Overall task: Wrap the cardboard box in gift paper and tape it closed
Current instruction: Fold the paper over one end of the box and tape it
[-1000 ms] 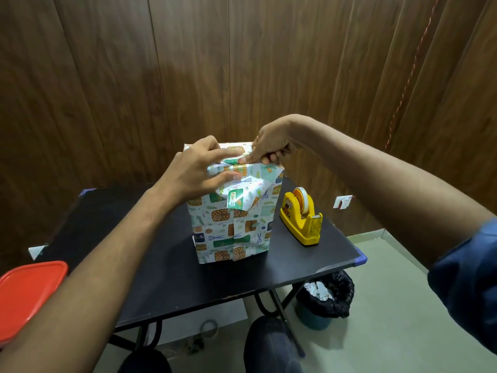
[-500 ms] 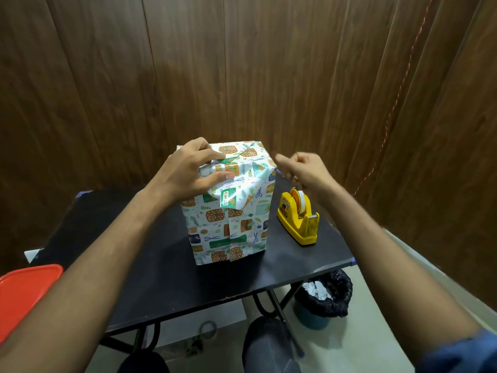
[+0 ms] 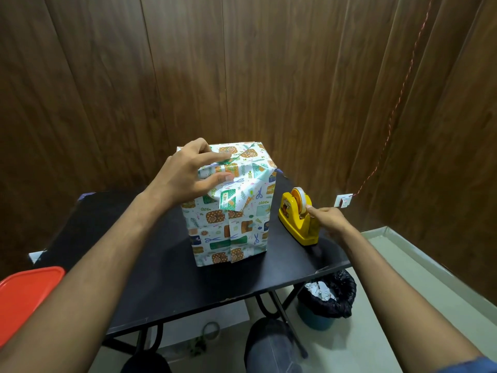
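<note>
Patterned paper already covers the box (image 3: 228, 208), which stands upright near the middle of the black table (image 3: 150, 278). The head view is the only one.

The left hand (image 3: 188, 179) rests over the box's top near edge at about ten o'clock from its centre, fingers fairly straight and spread, pressing the folded flap (image 3: 236, 195) down against the front face. A short strip of clear tape seems to sit on that flap's tip, though glare makes this uncertain.

At three o'clock from the box, just beside it, sits the yellow tape dispenser (image 3: 298, 219). The right hand (image 3: 328, 218) is at the dispenser's roll, thumb and fingers curled together at the roll's edge; whether they already pinch the loose end cannot be told.

The step in hand looks like fetching tape to close the top folds. Next, the person would likely need to draw a strip out, tear it on the cutter, and carry it to the flap while the left hand keeps pressure on.

At the table's four o'clock, a lined bin (image 3: 326, 297) stands on the floor; a red lid (image 3: 24, 297) shows at eight o'clock.
</note>
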